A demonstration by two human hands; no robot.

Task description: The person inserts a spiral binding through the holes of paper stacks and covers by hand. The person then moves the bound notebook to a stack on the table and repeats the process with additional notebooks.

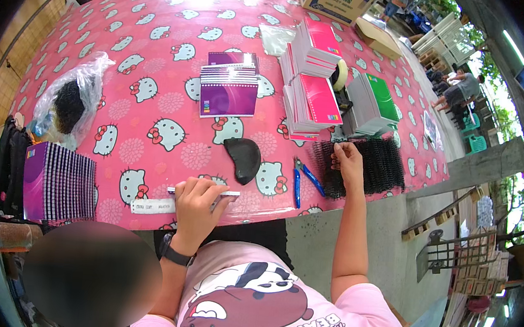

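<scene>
The table (155, 107), spread with a pink cat-print cloth, takes up most of the view. Between 12 and 1 o'clock, on its far side, stands a cardboard box (338, 3), cut off by the upper edge. Nearer, at 1 o'clock, pink notebooks (319, 97) rise in two neighbouring stacks. Toward 9 o'clock a clear plastic bag (91, 86) wraps something black, and just below it sits a large purple stack (35, 181) with rows of dark spiral binding. At 3 o'clock lies a mass of black coils (383, 168), with green notebooks (380, 96) at 2 o'clock and a smaller purple pile (227, 98) at 11. The right hand (350, 163) is over the coils' left part, its grip narrow, thumb and fingers curled in; whether a strand sits between the tips I cannot tell. The left hand (195, 198), at 8 o'clock, bends its fingers over a slim white-edged piece (232, 193) near the table's front edge; whether it is pinched I cannot tell. Close to the middle rests a curved black pad (243, 160). Blue-handled pliers (298, 185) lie between 3 and 4 o'clock, just beside the coils. Smallest is a tape roll (341, 76) at 1 o'clock, between pink and green notebooks.
</scene>
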